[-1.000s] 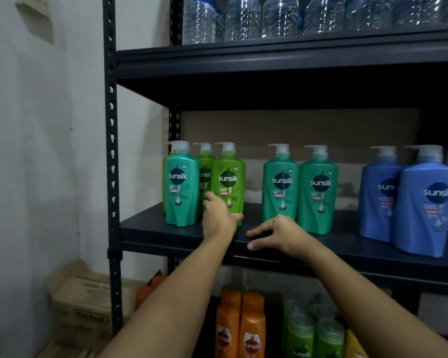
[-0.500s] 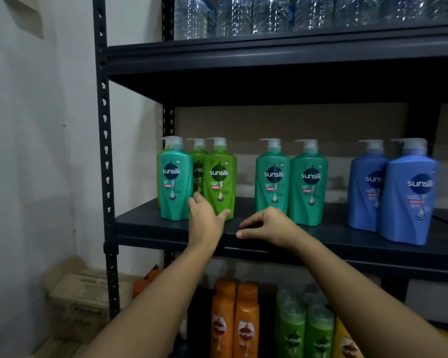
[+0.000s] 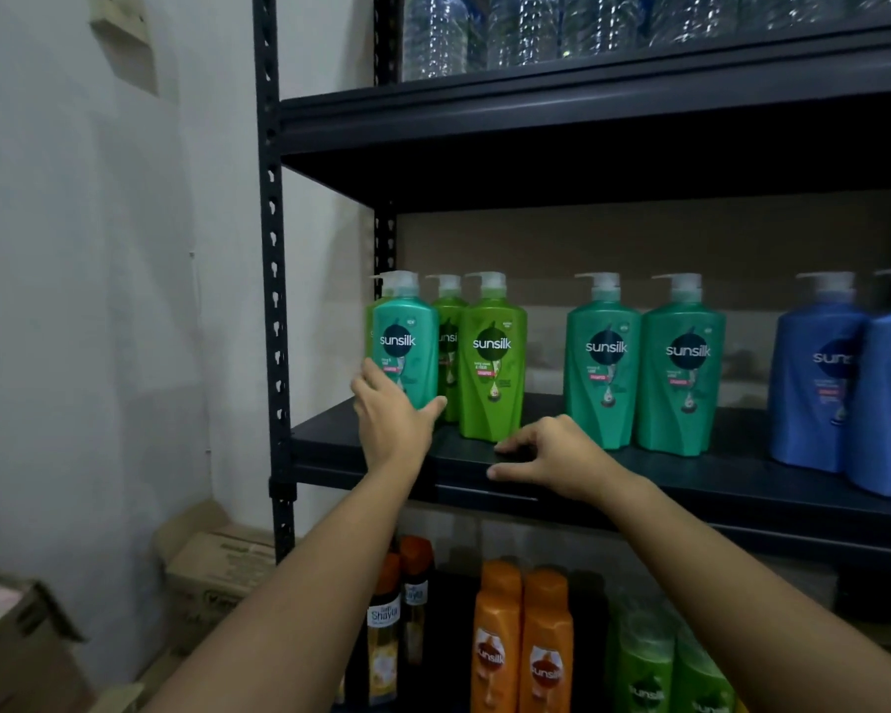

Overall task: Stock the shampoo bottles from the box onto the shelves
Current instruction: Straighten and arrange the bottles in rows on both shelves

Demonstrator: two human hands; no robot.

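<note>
From the head camera, the left hand (image 3: 391, 420) cups the base of a teal bottle (image 3: 406, 347) at the left end of the middle shelf (image 3: 664, 486), fingers round its left side and thumb along its lower right edge, gripping it while it stands upright on the dark board. The right hand (image 3: 554, 454) rests on the shelf's front lip with fingers loosely bent over the edge and thumb below, holding nothing. Just right of the held bottle stands a lime bottle (image 3: 492, 362) with another lime one (image 3: 448, 347) half hidden behind the pair; all read "sunsilk" in white on a dark round badge, the smaller print too fine to read. Further right are two teal bottles (image 3: 644, 367), touching, and then two blue bottles (image 3: 844, 383), whose logo is cut off at "sun". The lower shelf holds orange bottles (image 3: 520, 640) and green bottles (image 3: 669, 671) marked "sunsilk", plus a slim bottle (image 3: 384, 630) labelled "Shayla". Clear water bottles (image 3: 536, 33) line the top shelf. The rack (image 3: 273, 280) is dark perforated steel against a pale wall (image 3: 99, 301); cardboard boxes (image 3: 217, 568) sit on the floor at lower left, their print blurred.
</note>
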